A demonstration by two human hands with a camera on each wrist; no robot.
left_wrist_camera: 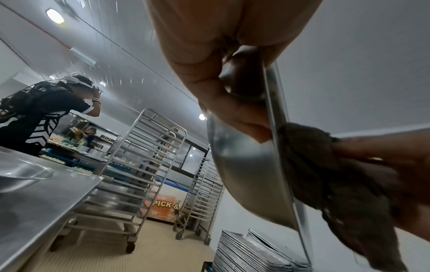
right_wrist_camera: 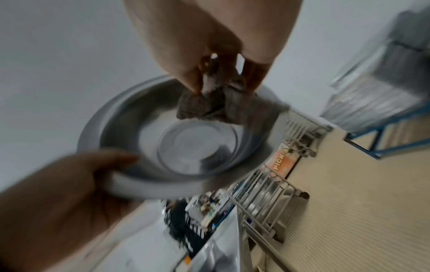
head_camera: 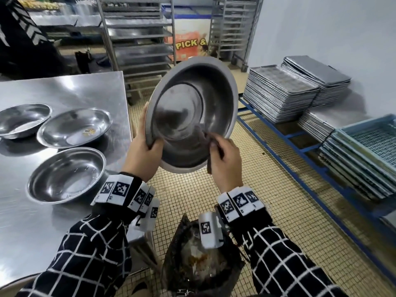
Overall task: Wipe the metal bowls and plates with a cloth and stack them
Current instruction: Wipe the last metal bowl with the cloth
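Pinched at its rim by only the left hand [head_camera: 143, 156], the round steel bowl [head_camera: 192, 112] may slip and drop as the right hand [head_camera: 225, 161], clutching a bunched dark brown cloth [right_wrist_camera: 209, 104], scrubs it.

The left hand [left_wrist_camera: 223, 77] is gripping the rim of a metal bowl [left_wrist_camera: 246, 176], with the thumb lying on the outer wall and the rim running down and away from the hand. Just beyond the thumb, on the other side of the rim, the right hand [left_wrist_camera: 395, 158] is pressing a dark brown cloth [left_wrist_camera: 325, 174] against the bowl; this hand is looking blurred. Below the left hand, to its left side, a steel table [left_wrist_camera: 42, 202] is standing. Farther from the hand, two tray racks [left_wrist_camera: 144, 165] are standing on the floor, and a person [left_wrist_camera: 44, 114] in black clothes is standing behind the table. Under the bowl, stacked metal trays [left_wrist_camera: 246, 254] are lying.
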